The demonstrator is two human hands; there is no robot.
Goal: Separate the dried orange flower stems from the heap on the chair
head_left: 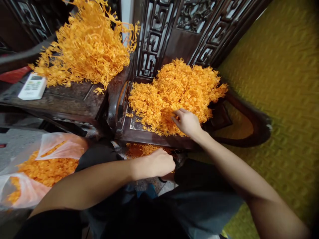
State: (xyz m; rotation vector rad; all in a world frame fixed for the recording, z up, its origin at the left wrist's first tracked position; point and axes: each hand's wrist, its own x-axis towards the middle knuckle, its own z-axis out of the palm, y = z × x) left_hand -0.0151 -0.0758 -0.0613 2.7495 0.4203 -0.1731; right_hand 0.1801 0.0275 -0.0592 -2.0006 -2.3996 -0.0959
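Observation:
A large heap of small orange plastic pieces [179,89] lies on the seat of a dark carved wooden chair [159,136]. My right hand [185,121] is at the front of this heap, fingers apart and bent, their tips touching or just over the pieces. Lower and to the left, my left hand [161,163] is curled closed above my lap; a tiny orange bit shows by its knuckles, but what lies inside the fingers is hidden.
Another orange tangle [87,46] sits on a dark wooden table [72,103] beside a white remote control [33,87]. A plastic bag [62,146] of orange pieces is at the lower left. A yellow-green textured wall [281,83] stands on the right.

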